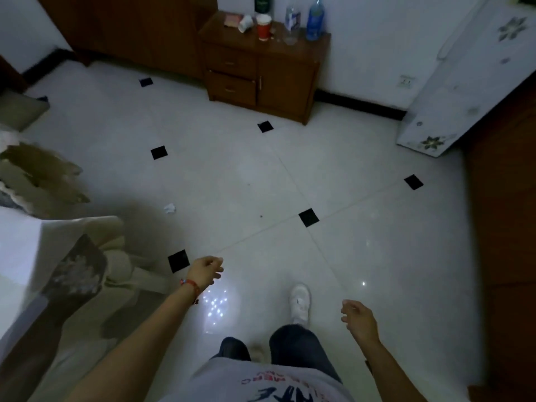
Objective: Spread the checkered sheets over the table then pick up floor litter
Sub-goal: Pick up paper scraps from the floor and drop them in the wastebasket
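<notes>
Left hand (206, 270), right hand (357, 314) loosely curled, seemingly empty — crumpled paper (170, 208) on floor (261, 175).

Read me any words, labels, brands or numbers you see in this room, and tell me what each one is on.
None can be read for certain.
Grey shirt: red and blue print, upside down and cut off, unreadable.
Blue bottle on the wooden cabinet: label too blurred.
Clear bottle: label too small.
Red cup: no clear text.
Dark bottle: label too dark and blurred.
</notes>
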`<state>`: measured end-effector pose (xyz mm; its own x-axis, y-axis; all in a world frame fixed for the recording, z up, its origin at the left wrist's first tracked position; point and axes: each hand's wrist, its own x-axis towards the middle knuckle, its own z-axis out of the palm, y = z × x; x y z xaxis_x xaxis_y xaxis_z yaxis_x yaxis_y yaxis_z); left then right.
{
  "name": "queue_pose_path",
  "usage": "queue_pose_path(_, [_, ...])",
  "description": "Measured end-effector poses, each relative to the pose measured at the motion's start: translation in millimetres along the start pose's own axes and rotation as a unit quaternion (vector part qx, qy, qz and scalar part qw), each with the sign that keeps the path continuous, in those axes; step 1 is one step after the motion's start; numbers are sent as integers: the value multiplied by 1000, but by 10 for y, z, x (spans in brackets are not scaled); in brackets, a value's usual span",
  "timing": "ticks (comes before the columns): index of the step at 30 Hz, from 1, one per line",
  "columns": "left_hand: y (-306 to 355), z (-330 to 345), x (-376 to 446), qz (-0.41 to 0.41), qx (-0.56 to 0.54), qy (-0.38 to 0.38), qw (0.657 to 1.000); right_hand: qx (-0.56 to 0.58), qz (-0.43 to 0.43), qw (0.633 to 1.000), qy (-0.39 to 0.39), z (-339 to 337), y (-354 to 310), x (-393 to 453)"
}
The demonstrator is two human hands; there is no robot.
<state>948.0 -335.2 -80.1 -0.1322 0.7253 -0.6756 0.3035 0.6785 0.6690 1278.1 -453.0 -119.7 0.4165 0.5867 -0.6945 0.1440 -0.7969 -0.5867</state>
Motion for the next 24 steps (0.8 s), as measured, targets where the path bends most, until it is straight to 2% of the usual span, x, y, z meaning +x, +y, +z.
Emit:
queue_pose_path(6, [365,94,492,-53,-62,74,994,-52,-42,995,-73,36,-1183,1041])
queue_pose_path(11, [462,-14,610,-113,-138,129,975,-145,-110,971,-152,357,-2332,1579])
queue_pose_path(19, [551,-480,995,-172,-264,233,920,-238,-176,917,-265,1694,-3720,2022])
queue_pose_path(24, [606,-1051,1549,-208,-304,256,894,-287,-192,894,-286,2581,-4407,2196])
